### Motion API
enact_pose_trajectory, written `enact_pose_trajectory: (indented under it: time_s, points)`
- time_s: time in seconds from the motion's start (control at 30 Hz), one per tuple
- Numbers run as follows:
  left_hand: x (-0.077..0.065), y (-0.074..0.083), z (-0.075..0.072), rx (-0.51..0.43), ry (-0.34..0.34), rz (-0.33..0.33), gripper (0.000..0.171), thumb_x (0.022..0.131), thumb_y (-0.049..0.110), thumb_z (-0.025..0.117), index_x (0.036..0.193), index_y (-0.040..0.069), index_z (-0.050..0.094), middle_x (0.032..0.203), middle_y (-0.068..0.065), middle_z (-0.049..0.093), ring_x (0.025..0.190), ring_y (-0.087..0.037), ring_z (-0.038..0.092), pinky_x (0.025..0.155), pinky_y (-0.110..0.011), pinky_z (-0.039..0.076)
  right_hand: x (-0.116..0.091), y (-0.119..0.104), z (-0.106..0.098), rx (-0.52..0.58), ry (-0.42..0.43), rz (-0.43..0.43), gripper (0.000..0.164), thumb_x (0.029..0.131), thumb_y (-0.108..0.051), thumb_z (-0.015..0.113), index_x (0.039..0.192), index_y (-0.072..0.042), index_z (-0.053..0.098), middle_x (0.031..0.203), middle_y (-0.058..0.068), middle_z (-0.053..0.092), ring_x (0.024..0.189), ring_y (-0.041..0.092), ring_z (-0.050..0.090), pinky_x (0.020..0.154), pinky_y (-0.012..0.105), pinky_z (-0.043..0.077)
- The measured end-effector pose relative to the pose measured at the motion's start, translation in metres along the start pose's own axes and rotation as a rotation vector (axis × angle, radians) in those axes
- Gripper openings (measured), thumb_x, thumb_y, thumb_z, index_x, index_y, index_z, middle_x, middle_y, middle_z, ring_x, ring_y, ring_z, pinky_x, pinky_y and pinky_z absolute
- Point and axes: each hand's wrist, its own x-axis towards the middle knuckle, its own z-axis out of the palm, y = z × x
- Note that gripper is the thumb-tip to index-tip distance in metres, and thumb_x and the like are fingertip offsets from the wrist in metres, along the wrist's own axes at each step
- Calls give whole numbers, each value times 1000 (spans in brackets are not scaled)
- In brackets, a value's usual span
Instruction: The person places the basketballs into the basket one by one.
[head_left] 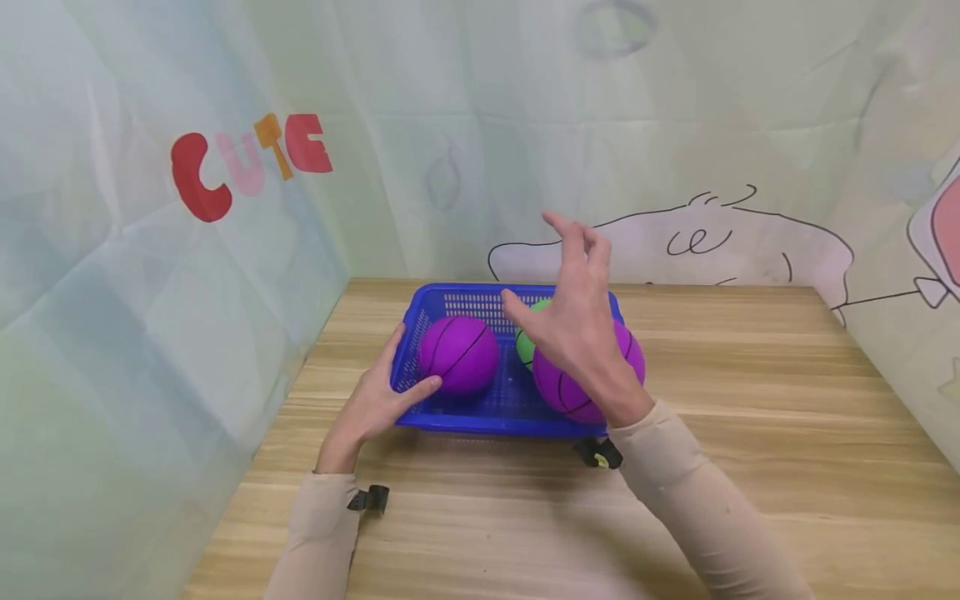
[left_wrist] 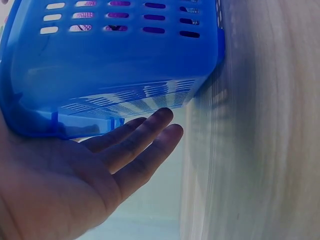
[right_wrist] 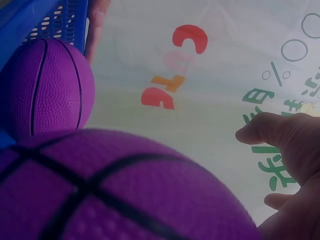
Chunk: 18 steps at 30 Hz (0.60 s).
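Observation:
A blue plastic basket [head_left: 495, 429] with slotted walls stands on the wooden table. My left hand [head_left: 372, 404] holds its left side, thumb hooked over the rim. In the left wrist view the other fingers [left_wrist: 145, 145] stretch along the outside of the basket. A purple toy basketball [head_left: 459, 354] with black lines lies in the left part of the basket. At the right front, a second purple basketball [head_left: 558, 393] overlaps the rim. My right hand [head_left: 581, 325] is raised above it, fingers spread and holding nothing. Behind that hand, a green ball [head_left: 524, 350] is partly hidden.
The wooden table [head_left: 750, 400] extends right and in front of the basket. A printed cloth backdrop [head_left: 450, 167] rises behind the table and along its left side. Black straps [head_left: 369, 499] are at both wrists.

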Motion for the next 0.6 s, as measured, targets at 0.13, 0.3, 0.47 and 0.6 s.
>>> enact_pose_trajectory:
  time_s: [0.13, 0.3, 0.47, 0.6]
  points:
    - [0, 0, -1, 8, -1, 3, 115, 98, 62, 77, 181, 20, 9, 183, -20, 25, 164, -50, 32, 131, -73, 28, 2, 4, -6, 7, 18, 14, 97, 84, -20, 93, 167, -22, 43, 158, 22, 35, 144, 37, 47, 115, 50, 53]
    - [0, 0, -2, 12, -2, 0, 115, 98, 63, 76, 181, 20, 8, 184, -19, 22, 165, -50, 29, 131, -73, 26, 5, 13, -15, -4, 33, 32, 94, 86, -20, 91, 167, -23, 43, 158, 21, 35, 146, 34, 43, 119, 49, 48]
    - [-1, -1, -1, 18, 2, 9, 113, 100, 63, 74, 181, 19, 9, 185, -17, 21, 167, -48, 27, 133, -70, 25, 7, 26, -29, -45, 28, 65, 94, 88, -25, 89, 169, -25, 41, 159, 21, 35, 146, 36, 44, 121, 54, 47]
    - [-1, -1, -1, 36, 4, 17, 110, 102, 63, 71, 181, 17, 9, 185, -17, 21, 167, -47, 26, 134, -69, 24, 6, 38, -44, -75, 2, 90, 93, 91, -31, 87, 171, -28, 39, 162, 20, 32, 150, 38, 41, 122, 60, 45]
